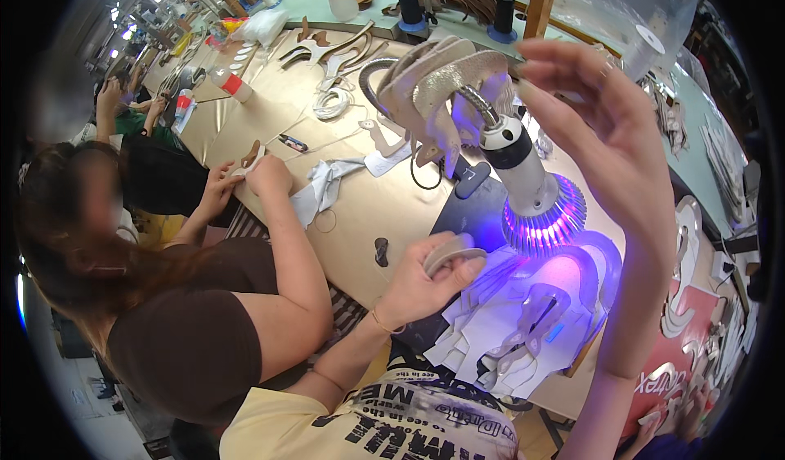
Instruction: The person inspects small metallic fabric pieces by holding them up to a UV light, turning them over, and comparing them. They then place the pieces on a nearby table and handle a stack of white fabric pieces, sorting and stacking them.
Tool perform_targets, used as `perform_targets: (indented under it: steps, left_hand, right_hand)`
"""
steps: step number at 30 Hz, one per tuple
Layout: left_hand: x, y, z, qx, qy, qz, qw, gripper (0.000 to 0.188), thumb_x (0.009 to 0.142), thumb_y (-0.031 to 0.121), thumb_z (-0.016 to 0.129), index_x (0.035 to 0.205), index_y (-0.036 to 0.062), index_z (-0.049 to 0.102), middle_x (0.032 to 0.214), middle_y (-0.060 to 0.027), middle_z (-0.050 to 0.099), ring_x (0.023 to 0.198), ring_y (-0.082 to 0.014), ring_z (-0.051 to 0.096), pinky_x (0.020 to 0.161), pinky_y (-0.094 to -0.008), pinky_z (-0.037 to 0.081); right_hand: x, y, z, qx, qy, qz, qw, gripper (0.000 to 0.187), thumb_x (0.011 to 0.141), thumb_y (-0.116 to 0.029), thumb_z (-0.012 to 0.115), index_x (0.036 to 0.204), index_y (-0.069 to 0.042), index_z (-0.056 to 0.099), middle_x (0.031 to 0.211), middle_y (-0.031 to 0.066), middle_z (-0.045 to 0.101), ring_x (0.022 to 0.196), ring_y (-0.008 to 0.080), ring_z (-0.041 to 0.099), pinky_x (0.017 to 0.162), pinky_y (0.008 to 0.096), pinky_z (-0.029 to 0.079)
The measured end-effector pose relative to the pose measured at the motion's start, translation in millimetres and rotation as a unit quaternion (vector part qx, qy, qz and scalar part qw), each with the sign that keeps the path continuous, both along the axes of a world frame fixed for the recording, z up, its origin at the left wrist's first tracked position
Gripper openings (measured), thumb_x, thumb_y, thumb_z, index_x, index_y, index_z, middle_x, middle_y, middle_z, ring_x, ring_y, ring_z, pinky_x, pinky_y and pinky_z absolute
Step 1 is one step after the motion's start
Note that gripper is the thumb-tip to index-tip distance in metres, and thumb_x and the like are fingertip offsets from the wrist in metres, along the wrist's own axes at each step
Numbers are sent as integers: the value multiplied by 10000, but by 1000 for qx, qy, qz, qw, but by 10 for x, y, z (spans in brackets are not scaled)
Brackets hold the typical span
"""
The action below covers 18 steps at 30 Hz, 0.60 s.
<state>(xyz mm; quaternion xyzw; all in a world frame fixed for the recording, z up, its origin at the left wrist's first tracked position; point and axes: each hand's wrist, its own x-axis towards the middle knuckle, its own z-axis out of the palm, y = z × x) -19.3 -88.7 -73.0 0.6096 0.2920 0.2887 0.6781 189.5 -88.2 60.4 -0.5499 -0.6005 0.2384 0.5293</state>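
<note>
My left hand (427,284) is closed round a small stack of curved grey shoe-upper pieces (455,253), just left of the glowing purple lamp (541,194). Raised at the upper right, my right hand (601,125) has its fingers bent and apart. Its fingertips are at the edge of a bundle of beige leather pieces (441,80) hanging over the lamp's flexible metal neck; whether they touch is hard to tell. Under the lamp lie white sheet pieces (491,329) and a looped, cut-out piece (540,317), lit purple.
To my left a co-worker (196,329) handles a small piece over the tan table (360,223). A snips-like tool (292,143), a coil of white cord (331,103) and a bottle (231,84) lie farther off. Thread spools (413,10) stand at the back.
</note>
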Motion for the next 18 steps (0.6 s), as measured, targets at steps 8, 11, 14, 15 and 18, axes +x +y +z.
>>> perform_targets:
  steps: [8,11,14,15,18]
  left_hand:
    - [-38,244,-88,299,187,134,926,559,742,438,767,1013,-17,589,573,-29,518,452,-101,421,438,-262,363]
    - [-11,254,-78,308,217,171,910,632,727,470,770,1070,-18,562,545,-25,474,452,-101,404,440,-263,346]
    - [9,264,-48,247,156,206,934,645,738,456,767,1112,-24,553,533,-9,415,470,-81,384,455,-244,319]
    - [21,273,-39,223,125,217,942,644,742,448,766,1122,-26,552,530,-4,395,476,-74,376,461,-237,310]
    - [71,343,-3,207,110,219,947,570,779,377,755,1125,-33,562,544,15,371,497,-53,356,480,-222,288]
  right_hand:
    - [12,240,-53,-21,1,41,999,313,873,-181,663,1111,7,584,996,56,613,896,87,594,820,219,477]
    - [16,258,-87,-22,9,45,999,305,868,-192,672,1082,8,587,977,46,615,886,79,594,809,214,477]
    - [13,269,-122,-31,36,50,998,270,871,-194,670,1036,5,592,943,22,610,857,61,581,773,204,469]
    - [13,272,-131,-37,46,52,997,255,874,-193,668,1019,3,594,928,12,608,842,54,575,757,200,466]
    - [27,297,-133,-40,48,72,995,214,881,-190,660,967,-5,595,877,-14,596,790,35,547,709,193,446]
